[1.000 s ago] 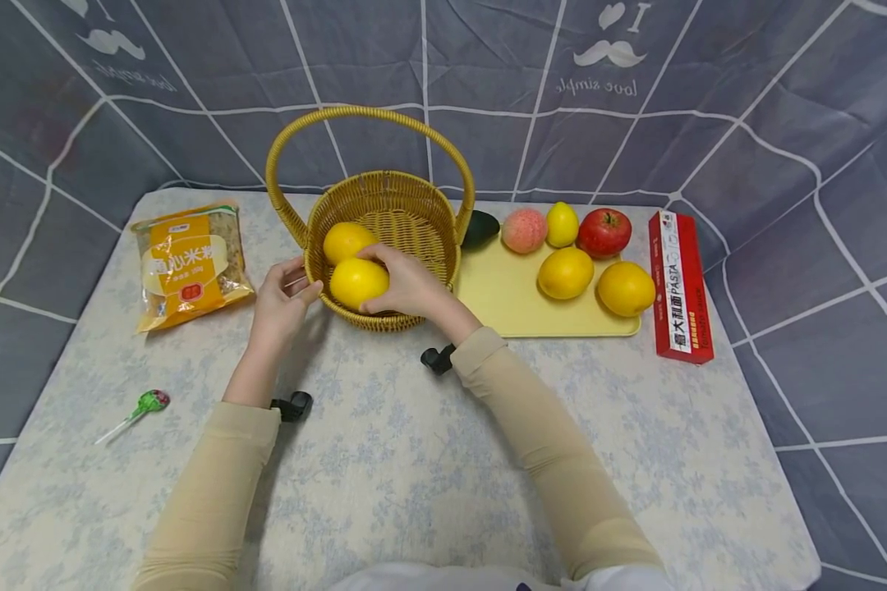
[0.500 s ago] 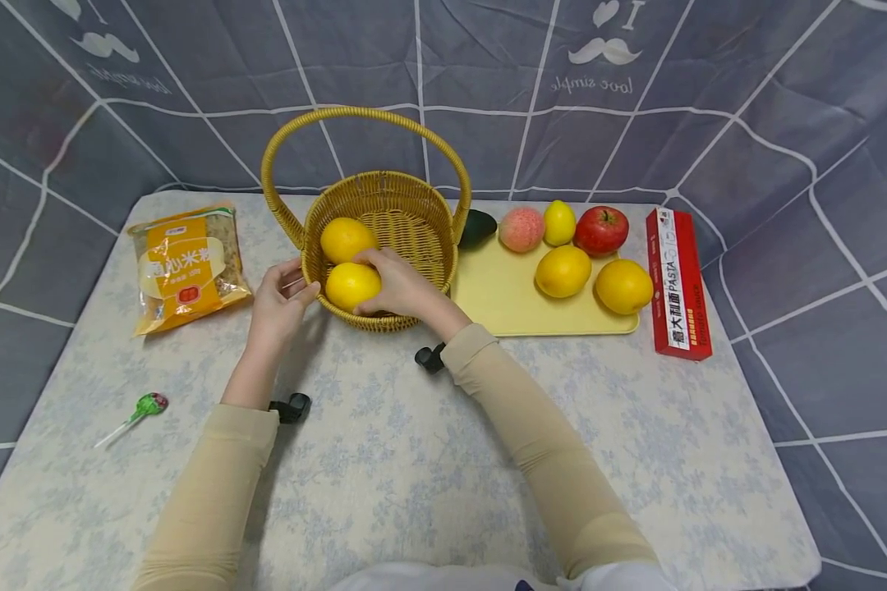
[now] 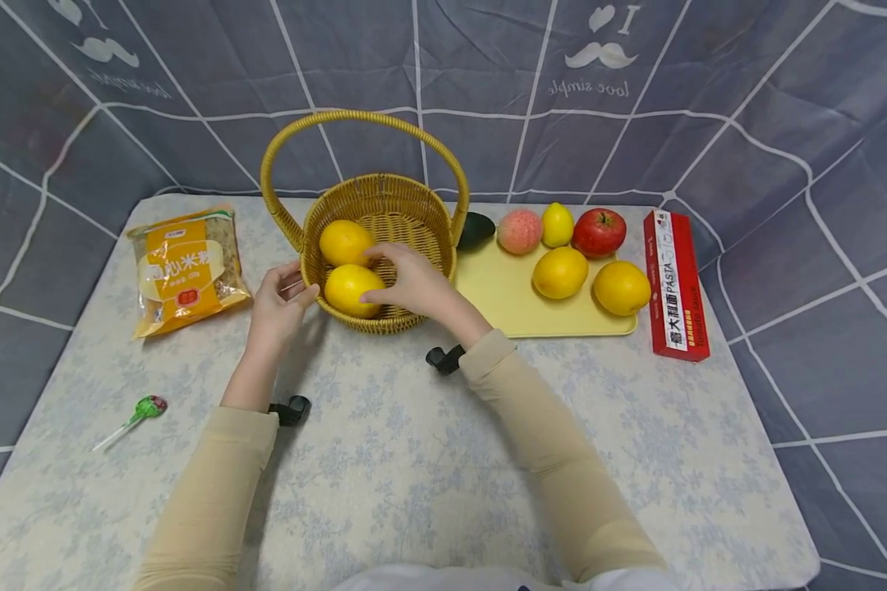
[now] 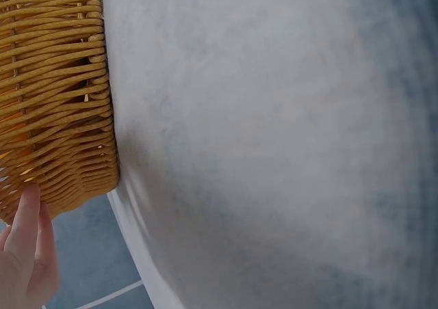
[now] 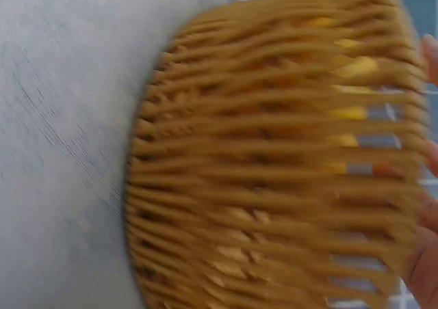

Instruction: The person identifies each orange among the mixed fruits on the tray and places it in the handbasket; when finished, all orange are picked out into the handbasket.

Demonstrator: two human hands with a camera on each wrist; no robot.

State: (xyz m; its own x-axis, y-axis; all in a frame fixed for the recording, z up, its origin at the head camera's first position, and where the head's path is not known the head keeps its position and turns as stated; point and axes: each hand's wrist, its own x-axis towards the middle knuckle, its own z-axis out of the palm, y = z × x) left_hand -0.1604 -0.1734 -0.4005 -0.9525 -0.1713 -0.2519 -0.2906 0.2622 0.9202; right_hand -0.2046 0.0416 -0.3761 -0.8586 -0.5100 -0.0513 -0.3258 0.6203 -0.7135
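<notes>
Two large yellow, rounded fruits lie in the left side of a woven basket with a tall handle (image 3: 384, 324). The rear yellow fruit (image 3: 343, 242) and the front yellow fruit (image 3: 350, 289) sit close together. My right hand (image 3: 417, 283) is inside the rim beside the front fruit, thumb and fingers spread apart, the thumb overlapping its right side. On the left, my left hand (image 3: 277, 300) holds the basket's rim, thumb at the edge. In the left wrist view its fingers (image 4: 27, 220) lie against the outer wicker. The right wrist view is blurred, with wicker hiding most of that hand.
A pale yellow tray (image 3: 488, 308) right of the basket bears an avocado (image 3: 476, 231), a peach (image 3: 521, 231), a small lemon (image 3: 558, 225), a red apple (image 3: 599, 232) and two yellow fruits. Beyond stands a pasta box (image 3: 678, 287). Leftward lie a snack bag (image 3: 188, 271) and a lollipop (image 3: 148, 406).
My right hand has loosened from the front yellow fruit and shifted slightly right, after lowering it leftward into the basket. The left hand has stayed at the rim.
</notes>
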